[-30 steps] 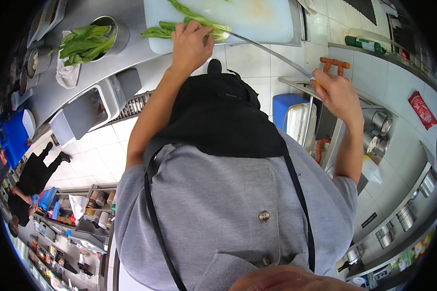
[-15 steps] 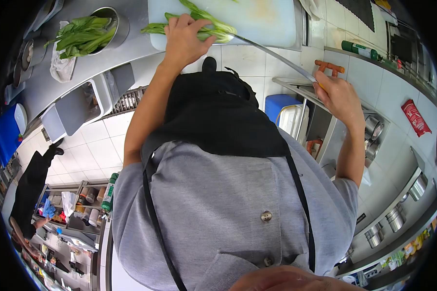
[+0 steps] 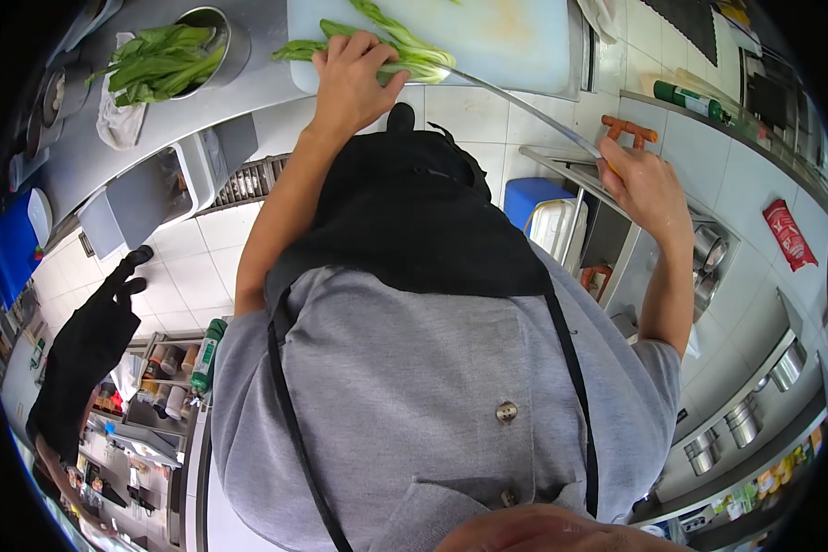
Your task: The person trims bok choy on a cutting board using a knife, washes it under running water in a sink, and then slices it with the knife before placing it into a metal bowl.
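Observation:
My left hand (image 3: 354,87) curls its fingers over a stalk of bok choy (image 3: 423,51) and presses it to the white cutting board (image 3: 515,41) near the front edge. Green leaves stick out to the left and above the fingers. In my right hand (image 3: 649,189) is the handle of a long knife (image 3: 534,112). Its blade points left and away from me, with the tip touching or right beside the pale base of the bok choy. The handle is mostly hidden by my fingers.
Left of the board, a metal pot (image 3: 236,57) holds leafy greens (image 3: 161,63), with a white cloth (image 3: 124,124) beside it. Grey bins (image 3: 124,212) hang below the counter. Another person in black (image 3: 87,359) stands at the left. A red packet (image 3: 788,235) lies at the right.
The other person at the left has shifted further into view. My hands, the knife and the bok choy hold nearly the same position; the whole view has shifted slightly.

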The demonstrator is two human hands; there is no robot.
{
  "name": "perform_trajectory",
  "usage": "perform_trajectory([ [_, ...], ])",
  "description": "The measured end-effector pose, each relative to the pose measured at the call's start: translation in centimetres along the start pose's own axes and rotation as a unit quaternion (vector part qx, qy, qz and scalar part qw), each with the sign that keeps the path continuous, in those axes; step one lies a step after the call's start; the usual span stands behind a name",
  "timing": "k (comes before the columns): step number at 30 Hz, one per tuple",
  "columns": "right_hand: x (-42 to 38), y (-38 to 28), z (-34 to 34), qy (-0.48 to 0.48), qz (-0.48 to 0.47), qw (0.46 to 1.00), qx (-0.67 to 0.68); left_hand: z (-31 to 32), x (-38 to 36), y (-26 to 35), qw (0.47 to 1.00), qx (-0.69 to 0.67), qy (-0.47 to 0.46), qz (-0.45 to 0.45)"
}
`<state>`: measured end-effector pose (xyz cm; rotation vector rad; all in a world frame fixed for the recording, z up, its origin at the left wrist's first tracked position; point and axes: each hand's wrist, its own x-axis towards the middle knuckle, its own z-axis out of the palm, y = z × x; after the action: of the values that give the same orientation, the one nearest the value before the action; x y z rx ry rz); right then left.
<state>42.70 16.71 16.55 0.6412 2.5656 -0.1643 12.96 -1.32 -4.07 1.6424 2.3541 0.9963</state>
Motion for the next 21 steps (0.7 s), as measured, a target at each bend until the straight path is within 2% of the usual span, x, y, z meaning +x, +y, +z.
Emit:
perform_trajectory([
  [8,0.35,0.76,-0.82,0.011,-0.032,0.999,0.024,0.06,-0.05,0.06,1.000,-0.006,0.006,0.016],
  [21,0.46,0.52,-0.52,0.003,-0.022,1.000,0.002,0.29,-0.33,0.08,1.000,-0.018,0.024,0.009],
])
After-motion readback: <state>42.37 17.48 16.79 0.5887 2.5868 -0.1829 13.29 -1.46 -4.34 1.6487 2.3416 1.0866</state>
